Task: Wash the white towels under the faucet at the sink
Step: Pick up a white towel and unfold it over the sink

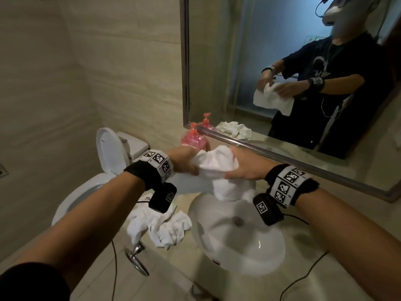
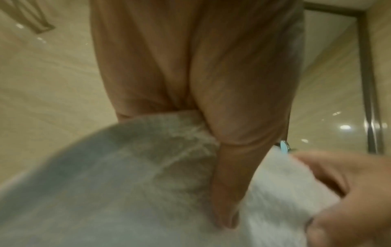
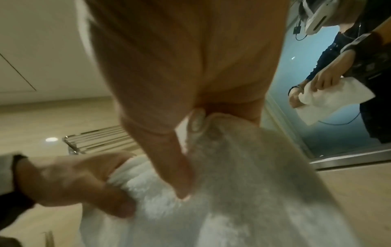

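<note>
I hold one white towel (image 1: 217, 168) bunched in the air above the back of the white sink (image 1: 267, 255). My left hand (image 1: 184, 161) grips its left end and my right hand (image 1: 247, 168) grips its right end; the rest hangs down toward the basin. The left wrist view shows my left hand (image 2: 211, 117) clamped on the towel (image 2: 127, 183), and the right wrist view shows my right hand (image 3: 186, 117) pinching the towel (image 3: 232, 192). The towel hides the faucet in the head view. More white towels (image 1: 160, 224) lie crumpled on the counter left of the sink.
A pink soap bottle (image 1: 194, 141) stands at the back of the counter by the mirror (image 1: 282, 61). A toilet (image 1: 86, 187) with its lid up is to the left. A chrome towel ring (image 1: 136, 259) hangs off the counter front. Cables trail over the counter.
</note>
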